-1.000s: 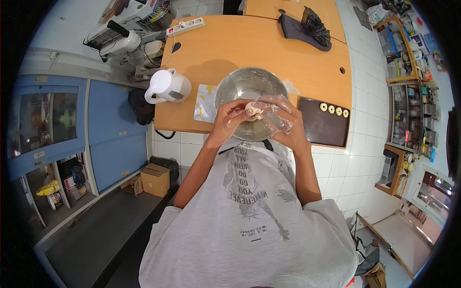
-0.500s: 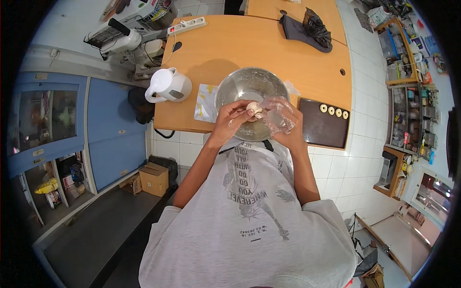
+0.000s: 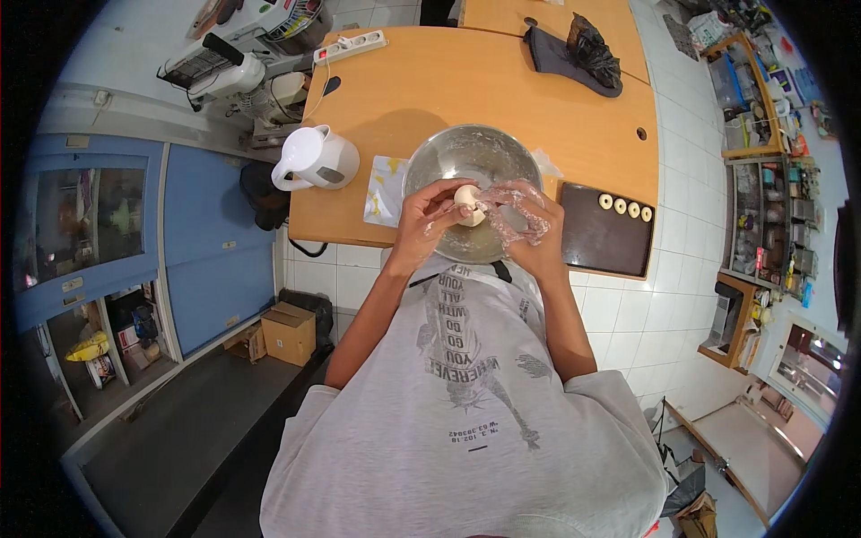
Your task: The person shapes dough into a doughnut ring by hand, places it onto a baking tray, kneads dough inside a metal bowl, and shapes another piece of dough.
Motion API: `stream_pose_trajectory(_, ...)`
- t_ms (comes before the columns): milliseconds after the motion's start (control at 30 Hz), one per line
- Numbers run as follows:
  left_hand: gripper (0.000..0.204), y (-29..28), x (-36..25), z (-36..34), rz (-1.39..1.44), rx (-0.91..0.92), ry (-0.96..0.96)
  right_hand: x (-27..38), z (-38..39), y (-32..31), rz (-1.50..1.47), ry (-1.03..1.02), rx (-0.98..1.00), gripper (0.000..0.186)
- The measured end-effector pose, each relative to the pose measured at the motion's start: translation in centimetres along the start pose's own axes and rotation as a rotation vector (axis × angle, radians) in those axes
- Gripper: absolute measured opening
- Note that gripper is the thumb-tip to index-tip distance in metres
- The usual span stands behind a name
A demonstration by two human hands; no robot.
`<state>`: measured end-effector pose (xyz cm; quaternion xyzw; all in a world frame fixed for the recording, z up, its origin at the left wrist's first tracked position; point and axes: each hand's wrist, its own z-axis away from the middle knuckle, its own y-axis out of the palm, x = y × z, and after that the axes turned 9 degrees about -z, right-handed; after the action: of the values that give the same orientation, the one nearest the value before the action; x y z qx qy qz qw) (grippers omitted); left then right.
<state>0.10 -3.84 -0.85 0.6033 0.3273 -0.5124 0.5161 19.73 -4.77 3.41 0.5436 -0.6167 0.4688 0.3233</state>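
Note:
Over the steel bowl I hold a pale lump of dough, rounded and about thumb-wide in my grip. My left hand is closed around its left side, thumb on the near face. On the right side, the fingers of my right hand pinch at the dough; a clear, creased plastic glove covers this hand. Flour or dough residue marks the fingers and the bowl's inner wall. A dark baking tray lies to the right, with several small dough rings in a row along its far right part.
To the left on the wooden table stand a white kettle and a white-and-yellow packet. A power strip lies at the far left edge. A dark cloth item with a black plastic bag sits at the far right.
The dough has turned between my fingers and shows more of its rounded face. My right fingers have shifted on its right side; the bowl and tray stay in place.

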Motion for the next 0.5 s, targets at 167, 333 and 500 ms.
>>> stream_pose_trajectory(167,0.041,0.2,0.2,-0.2,0.219,0.003,-0.025,1.3,-0.8,0.1,-0.105,-0.022,-0.062,0.029)
stream_pose_trajectory(333,0.040,-0.3,0.6,-0.2,0.200,0.052,-0.071,0.1,-0.4,-1.5,0.016,-0.104,0.140,0.037)
stream_pose_trajectory(500,0.039,0.2,0.4,-0.4,0.212,0.054,-0.079,-1.5,0.5,-1.2,0.107,-0.162,0.074,0.039)
